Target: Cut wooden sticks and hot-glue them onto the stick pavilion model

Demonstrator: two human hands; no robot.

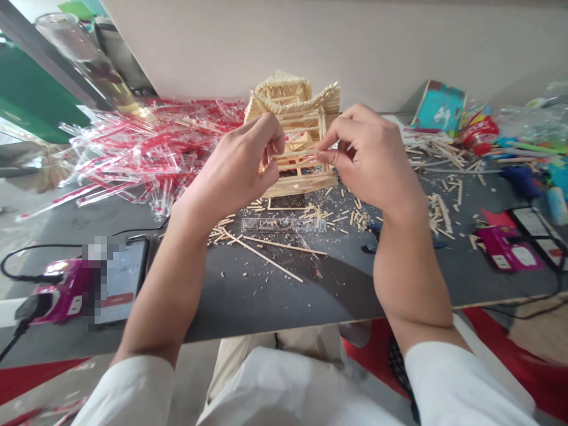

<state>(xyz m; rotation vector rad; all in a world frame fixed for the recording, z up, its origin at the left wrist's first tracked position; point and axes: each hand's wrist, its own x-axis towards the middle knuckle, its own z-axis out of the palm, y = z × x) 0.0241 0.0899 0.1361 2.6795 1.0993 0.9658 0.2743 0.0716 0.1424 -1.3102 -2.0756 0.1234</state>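
Note:
A small model house (302, 183) built of thin wooden sticks stands at the back middle of the table, with a slatted, upcurved roof (284, 89). In front of its open frame, a thin wooden stick (296, 155) runs level between my two hands. My left hand (248, 157) is closed at the stick's left end, its fingertips partly hidden. At the right end, my right hand (366, 151) pinches it between thumb and forefinger. Below the house lie a clear plastic ruler (284, 225), cut stick pieces (317, 214) and two longer sticks (266, 257).
Red-and-clear plastic packets (146, 148) are heaped at the left, near a tall clear bottle (84, 56). A phone (122, 284) and purple power socket (64, 290) lie front left. At the right are another purple socket (510, 247), wood scraps (439, 213) and plastic wrappers (479, 130).

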